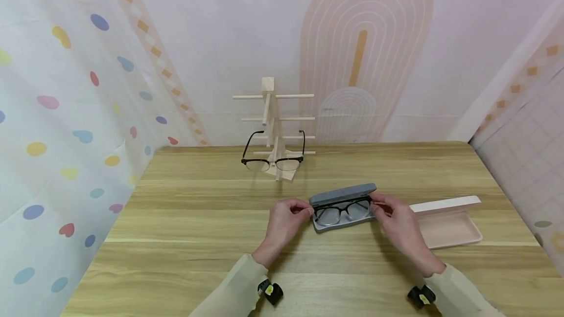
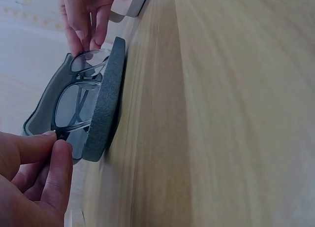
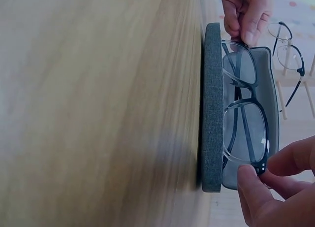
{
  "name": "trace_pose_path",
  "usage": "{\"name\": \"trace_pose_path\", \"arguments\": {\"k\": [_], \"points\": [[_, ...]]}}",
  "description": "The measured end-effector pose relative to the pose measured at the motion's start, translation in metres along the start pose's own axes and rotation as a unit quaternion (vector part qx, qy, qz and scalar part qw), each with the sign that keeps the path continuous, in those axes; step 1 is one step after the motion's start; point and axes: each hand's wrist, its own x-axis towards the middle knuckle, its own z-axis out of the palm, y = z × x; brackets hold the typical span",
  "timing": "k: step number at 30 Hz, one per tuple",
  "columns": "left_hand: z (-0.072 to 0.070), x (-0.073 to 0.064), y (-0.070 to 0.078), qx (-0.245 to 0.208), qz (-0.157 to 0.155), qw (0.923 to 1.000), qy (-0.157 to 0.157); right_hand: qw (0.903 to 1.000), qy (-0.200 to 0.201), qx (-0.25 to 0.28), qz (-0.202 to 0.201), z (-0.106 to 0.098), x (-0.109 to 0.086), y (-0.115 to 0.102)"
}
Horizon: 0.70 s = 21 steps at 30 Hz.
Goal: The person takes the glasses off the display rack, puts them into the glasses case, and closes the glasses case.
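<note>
Grip, both sides: fingertip pinch, one at each end of the glasses (image 1: 343,210). Left grip (image 1: 285,221) has thumb and index finger closed on one outer corner of the frame; right grip (image 1: 398,221) holds the opposite corner the same way, thumb toward the wearer of the head camera.

Position: glasses sit within the mouth of the grey case (image 3: 212,109), front side facing the person, temples (image 3: 247,133) folded and crossed behind the lenses (image 1: 358,211). Whether they bear on the lining or hang slightly above it, cannot tell. Case lies on the desk (image 1: 198,258), lid (image 1: 342,193) raised at the back. Pale pink case (image 1: 449,231), also open, stands beside the right grip; a second pair of spectacles (image 1: 288,159) hangs on the wooden stand (image 1: 268,84) behind.

Handling estimate: light, so little pinch force needed. Dark upper rim looks stiff, probably smooth and a bit slippery; lenses likely prone to smudges and scratches. Folded temples could swing out if tipped. Best hold: the end corners near the hinges, as now, load shared evenly, no twist across the bridge (image 3: 252,92). Keep fingertips off the lenses. Case appears firm-walled, fabric-like outside; should give decent friction.
</note>
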Motion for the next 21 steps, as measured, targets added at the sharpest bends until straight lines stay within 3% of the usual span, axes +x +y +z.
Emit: {"name": "trace_pose_path", "arguments": {"k": [21], "points": [[0.0032, 0.0061, -0.0044, 0.007, -0.01, 0.9999, -0.002, 0.9995, -0.031, 0.001, 0.011, 0.0014, -0.005, 0.0029]]}}
